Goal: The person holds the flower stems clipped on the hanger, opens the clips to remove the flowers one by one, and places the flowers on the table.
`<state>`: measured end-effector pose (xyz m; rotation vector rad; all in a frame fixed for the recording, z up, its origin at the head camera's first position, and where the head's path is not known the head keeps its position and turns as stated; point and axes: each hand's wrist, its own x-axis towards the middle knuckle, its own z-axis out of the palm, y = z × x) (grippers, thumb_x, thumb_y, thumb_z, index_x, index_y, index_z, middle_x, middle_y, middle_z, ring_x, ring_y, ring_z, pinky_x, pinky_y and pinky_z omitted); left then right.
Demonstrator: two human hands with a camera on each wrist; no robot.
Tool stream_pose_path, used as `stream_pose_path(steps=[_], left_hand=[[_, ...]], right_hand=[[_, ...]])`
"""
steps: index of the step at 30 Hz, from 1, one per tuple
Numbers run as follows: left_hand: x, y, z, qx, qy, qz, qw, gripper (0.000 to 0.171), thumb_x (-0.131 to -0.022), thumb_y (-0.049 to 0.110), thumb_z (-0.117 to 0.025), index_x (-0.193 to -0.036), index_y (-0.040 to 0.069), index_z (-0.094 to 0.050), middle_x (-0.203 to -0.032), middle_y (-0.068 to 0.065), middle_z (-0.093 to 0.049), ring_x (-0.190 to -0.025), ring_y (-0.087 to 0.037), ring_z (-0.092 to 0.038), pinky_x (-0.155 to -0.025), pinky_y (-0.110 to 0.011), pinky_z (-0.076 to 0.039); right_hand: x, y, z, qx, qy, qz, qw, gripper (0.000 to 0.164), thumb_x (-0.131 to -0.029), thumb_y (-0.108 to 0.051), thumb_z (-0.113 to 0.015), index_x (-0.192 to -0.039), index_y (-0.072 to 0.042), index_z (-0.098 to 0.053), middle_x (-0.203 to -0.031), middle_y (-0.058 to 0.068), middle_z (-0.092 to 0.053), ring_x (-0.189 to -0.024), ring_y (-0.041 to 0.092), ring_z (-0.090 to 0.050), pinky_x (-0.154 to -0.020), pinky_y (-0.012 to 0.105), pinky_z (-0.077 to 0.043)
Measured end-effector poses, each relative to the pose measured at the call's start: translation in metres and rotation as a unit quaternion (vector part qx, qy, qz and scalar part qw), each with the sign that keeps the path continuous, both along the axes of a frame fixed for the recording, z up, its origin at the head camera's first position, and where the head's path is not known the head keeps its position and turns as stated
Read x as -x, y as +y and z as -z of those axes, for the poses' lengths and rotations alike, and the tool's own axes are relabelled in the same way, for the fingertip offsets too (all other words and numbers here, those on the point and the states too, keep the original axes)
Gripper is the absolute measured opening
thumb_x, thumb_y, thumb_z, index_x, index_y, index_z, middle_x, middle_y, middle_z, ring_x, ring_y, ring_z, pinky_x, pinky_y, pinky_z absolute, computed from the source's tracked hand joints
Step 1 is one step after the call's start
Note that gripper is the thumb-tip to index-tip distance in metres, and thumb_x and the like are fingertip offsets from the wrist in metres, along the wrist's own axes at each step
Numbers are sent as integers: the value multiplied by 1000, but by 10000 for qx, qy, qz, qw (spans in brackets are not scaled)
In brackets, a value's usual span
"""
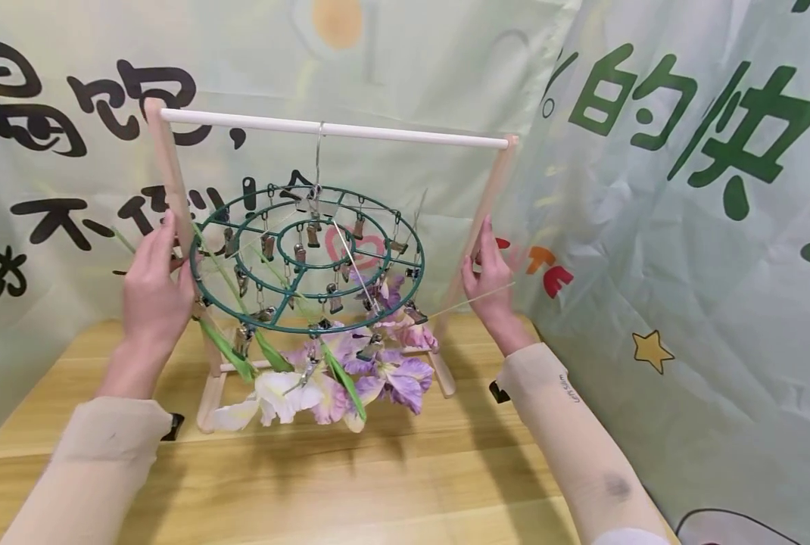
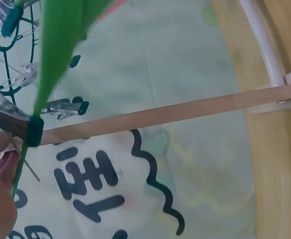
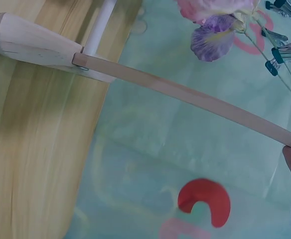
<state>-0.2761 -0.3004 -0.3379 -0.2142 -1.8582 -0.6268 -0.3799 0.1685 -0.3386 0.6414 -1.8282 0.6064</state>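
Two bare arms in beige sleeves (image 1: 113, 439) are stretched forward over a wood-grain worktop (image 1: 309, 484), one from each lower corner of the head view. The wooden rack (image 1: 405, 135) is held between them, each upright post being taken about halfway up.

The left hand (image 1: 153, 295) is raised with its back turned to the head camera and its fingers pointed upward; the left post is pinched between fingers and thumb. The right hand (image 1: 493, 288) is set at nearly the same height, wrist angled inward, and the right post is pinched likewise between fingers and thumb. The far sides of both grips are hidden.

From the rack's white top bar a round green clip hanger (image 1: 287, 297) is hung by its metal hook, between the two hands. Its concentric rings are fitted with dangling metal clips. Flowers are suspended head-down from it: purple irises (image 1: 405, 378) on the right and a white bloom (image 1: 282, 395) on the left, all above the worktop. In the left wrist view, a green leaf (image 2: 61, 50) is gripped by a clip just beside the left hand. The scene is backed by a pale printed cloth (image 1: 657, 431) with large lettering.
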Motion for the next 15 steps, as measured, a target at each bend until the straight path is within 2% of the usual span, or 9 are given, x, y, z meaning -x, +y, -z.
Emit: stream_pose_path(steps=[4, 6, 11, 15], left_hand=[[7, 6, -2, 0, -111, 180, 9998, 63, -93, -15, -65, -152, 3, -50, -133, -29, -60, -118, -47, -62, -85, -56, -59], [9, 9, -5, 47, -187, 280, 9994, 64, -93, -15, -66, -152, 3, -49, -136, -28, -59, -121, -46, -61, -86, -57, -59], [14, 11, -13, 243, -473, 455, 9975, 67, -92, -16, -67, -153, 1, -47, -142, -28, -56, -125, -45, -59, -92, -58, -57], [19, 6, -14, 508, -645, 601, 9948, 72, -90, -19, -66, -155, 0, -42, -144, -30, -52, -120, -46, -61, -90, -58, -58]], right_hand=[[0, 11, 0, -28, -65, 119, 9999, 65, -94, 4, -65, -153, 12, -38, -130, 29, -63, -76, 38, -66, -58, 49, -61], [-1, 15, -1, -75, -151, 200, 9997, 65, -95, 2, -65, -153, 11, -37, -115, 30, -66, -77, 38, -66, -59, 50, -61], [-3, 24, -4, -126, -456, 278, 9985, 67, -98, 2, -64, -156, 9, -33, -102, 30, -64, -83, 41, -68, -64, 52, -63], [-3, 26, -3, -136, -637, 272, 9975, 68, -100, 0, -64, -158, 7, -30, -117, 31, -63, -86, 41, -68, -66, 53, -63]])
